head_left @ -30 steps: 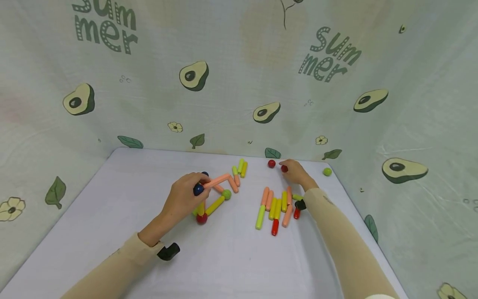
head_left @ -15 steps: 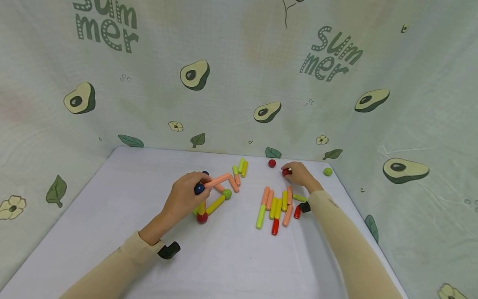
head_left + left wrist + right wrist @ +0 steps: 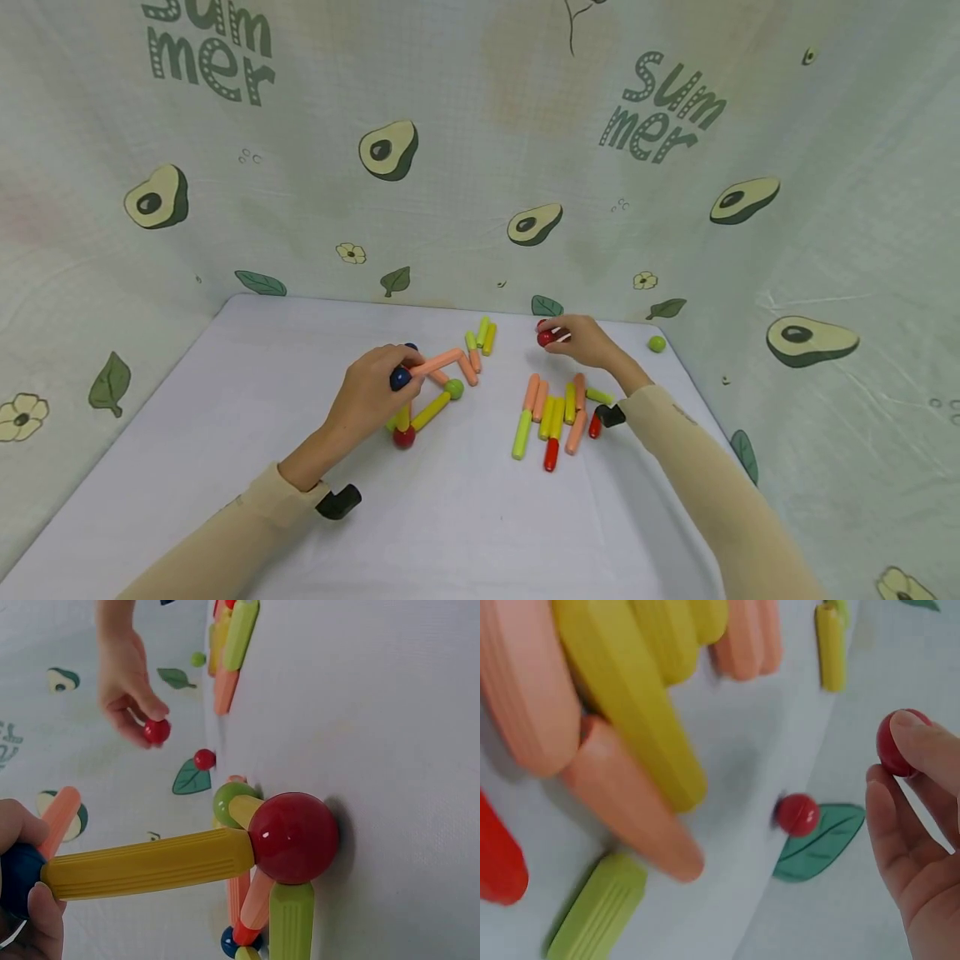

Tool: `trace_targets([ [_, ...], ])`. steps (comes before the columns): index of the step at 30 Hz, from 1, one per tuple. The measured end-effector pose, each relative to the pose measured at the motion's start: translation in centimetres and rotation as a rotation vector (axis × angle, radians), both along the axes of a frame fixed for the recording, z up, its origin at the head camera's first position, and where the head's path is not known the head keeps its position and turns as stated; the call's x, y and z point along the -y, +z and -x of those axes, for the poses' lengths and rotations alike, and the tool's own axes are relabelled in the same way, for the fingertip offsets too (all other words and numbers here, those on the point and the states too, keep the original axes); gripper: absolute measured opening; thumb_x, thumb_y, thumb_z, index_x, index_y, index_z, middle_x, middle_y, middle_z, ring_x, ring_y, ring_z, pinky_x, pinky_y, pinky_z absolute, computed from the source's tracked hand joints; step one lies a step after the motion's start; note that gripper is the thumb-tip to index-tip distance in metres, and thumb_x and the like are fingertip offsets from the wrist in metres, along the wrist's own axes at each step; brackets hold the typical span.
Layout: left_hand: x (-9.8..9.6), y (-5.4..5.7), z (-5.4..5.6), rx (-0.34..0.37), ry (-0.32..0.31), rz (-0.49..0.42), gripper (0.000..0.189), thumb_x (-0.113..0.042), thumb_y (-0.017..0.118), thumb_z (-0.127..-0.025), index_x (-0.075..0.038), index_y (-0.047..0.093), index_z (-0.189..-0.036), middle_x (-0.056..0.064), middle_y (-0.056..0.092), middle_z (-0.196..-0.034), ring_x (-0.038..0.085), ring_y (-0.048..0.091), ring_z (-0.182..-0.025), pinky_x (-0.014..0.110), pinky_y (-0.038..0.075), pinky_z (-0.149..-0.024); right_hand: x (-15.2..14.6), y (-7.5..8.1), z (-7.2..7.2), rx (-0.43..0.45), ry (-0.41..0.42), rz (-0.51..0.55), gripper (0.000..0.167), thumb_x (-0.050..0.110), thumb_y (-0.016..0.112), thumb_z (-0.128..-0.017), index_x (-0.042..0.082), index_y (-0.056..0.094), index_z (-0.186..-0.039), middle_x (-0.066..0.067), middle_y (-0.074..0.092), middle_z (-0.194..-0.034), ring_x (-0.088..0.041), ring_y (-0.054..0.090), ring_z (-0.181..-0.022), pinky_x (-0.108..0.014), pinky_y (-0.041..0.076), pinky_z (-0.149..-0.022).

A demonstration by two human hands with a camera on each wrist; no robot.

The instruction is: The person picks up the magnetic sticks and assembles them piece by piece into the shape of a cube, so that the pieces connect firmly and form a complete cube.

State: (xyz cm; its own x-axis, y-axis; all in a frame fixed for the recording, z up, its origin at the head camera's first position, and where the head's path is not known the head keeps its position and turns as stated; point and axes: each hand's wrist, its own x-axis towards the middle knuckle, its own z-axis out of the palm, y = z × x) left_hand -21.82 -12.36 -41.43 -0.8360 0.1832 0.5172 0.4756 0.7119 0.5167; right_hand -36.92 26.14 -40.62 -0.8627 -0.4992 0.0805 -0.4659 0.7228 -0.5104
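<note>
My left hand (image 3: 375,392) grips a dark blue ball (image 3: 400,378) at the top of a structure of sticks and balls. From that ball a yellow stick (image 3: 150,862) runs down to a red ball (image 3: 294,838) on the table, and a salmon stick (image 3: 437,363) points to the right. A green ball (image 3: 453,388) forms another low corner. My right hand (image 3: 588,340) pinches a loose red ball (image 3: 892,742) between thumb and fingers, raised above the table. Behind it a second red ball (image 3: 798,814) rests on the table near the back edge.
Several loose salmon, yellow, lime and red sticks (image 3: 555,417) lie right of centre on the white table (image 3: 450,533). A smaller bunch of sticks (image 3: 483,337) lies at the back. One lime ball (image 3: 657,343) sits at the far right corner. A patterned cloth (image 3: 465,167) hangs behind.
My right hand has lifted the red ball off the table and carried it left, in front of the other red ball. The left hand keeps its hold on the blue ball.
</note>
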Motion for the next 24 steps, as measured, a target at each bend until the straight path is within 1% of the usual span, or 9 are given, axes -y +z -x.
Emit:
trace_targets([
  [5, 0.0, 0.0, 0.0, -0.011, -0.005, -0.001, 0.026, -0.018, 0.086, -0.091, -0.011, 0.075, -0.114, 0.002, 0.075, -0.104, 0.021, 0.063, -0.092, 0.040, 0.062, -0.083, 3.2, 1.3, -1.7, 0.008, 0.102, 0.104, 0.040, 0.011, 0.078, -0.098, 0.007, 0.069, -0.137, -0.012, 0.072, -0.129, -0.029, 0.072, -0.112, -0.044, 0.060, -0.098],
  [10, 0.1, 0.1, -0.1, -0.014, -0.013, -0.005, 0.025, -0.017, 0.085, -0.091, -0.010, 0.075, -0.113, 0.004, 0.075, -0.105, 0.021, 0.063, -0.091, 0.040, 0.062, -0.083, 6.4, 2.4, -3.6, 0.011, 0.184, 0.180, 0.040, 0.011, 0.080, -0.097, 0.007, 0.070, -0.135, -0.009, 0.072, -0.128, -0.025, 0.073, -0.111, -0.041, 0.060, -0.098],
  [12, 0.1, 0.0, -0.1, -0.013, -0.013, -0.004, 0.025, -0.017, 0.085, -0.092, -0.009, 0.075, -0.113, 0.004, 0.075, -0.105, 0.021, 0.063, -0.091, 0.040, 0.062, -0.083, 7.5, 2.6, -4.1, 0.007, 0.214, 0.206, 0.039, 0.011, 0.081, -0.096, 0.008, 0.071, -0.134, -0.007, 0.072, -0.127, -0.023, 0.073, -0.111, -0.040, 0.060, -0.098],
  [15, 0.0, -0.1, -0.1, -0.012, -0.013, -0.005, 0.024, -0.016, 0.085, -0.092, -0.009, 0.075, -0.113, 0.004, 0.075, -0.104, 0.021, 0.063, -0.090, 0.039, 0.062, -0.081, 8.7, 2.7, -4.7, 0.007, 0.273, 0.255, 0.039, 0.011, 0.081, -0.095, 0.008, 0.072, -0.132, -0.007, 0.073, -0.127, -0.022, 0.073, -0.110, -0.041, 0.060, -0.097],
  [19, 0.0, 0.0, -0.1, -0.021, -0.014, -0.003, 0.023, -0.017, 0.085, -0.092, -0.010, 0.075, -0.112, 0.003, 0.075, -0.103, 0.021, 0.063, -0.089, 0.038, 0.061, -0.080, 9.9, 2.7, -5.1, -0.002, 0.324, 0.282, 0.039, 0.011, 0.082, -0.095, 0.005, 0.072, -0.132, -0.006, 0.074, -0.126, -0.022, 0.073, -0.108, -0.041, 0.061, -0.096],
  [24, 0.0, 0.1, 0.0, -0.024, -0.015, 0.012, 0.022, -0.017, 0.084, -0.092, -0.012, 0.076, -0.111, 0.001, 0.075, -0.102, 0.020, 0.062, -0.090, 0.038, 0.059, -0.080, 10.7, 2.8, -5.3, -0.024, 0.350, 0.271, 0.039, 0.010, 0.081, -0.095, 0.005, 0.072, -0.133, -0.004, 0.074, -0.124, -0.018, 0.074, -0.105, -0.031, 0.060, -0.094],
])
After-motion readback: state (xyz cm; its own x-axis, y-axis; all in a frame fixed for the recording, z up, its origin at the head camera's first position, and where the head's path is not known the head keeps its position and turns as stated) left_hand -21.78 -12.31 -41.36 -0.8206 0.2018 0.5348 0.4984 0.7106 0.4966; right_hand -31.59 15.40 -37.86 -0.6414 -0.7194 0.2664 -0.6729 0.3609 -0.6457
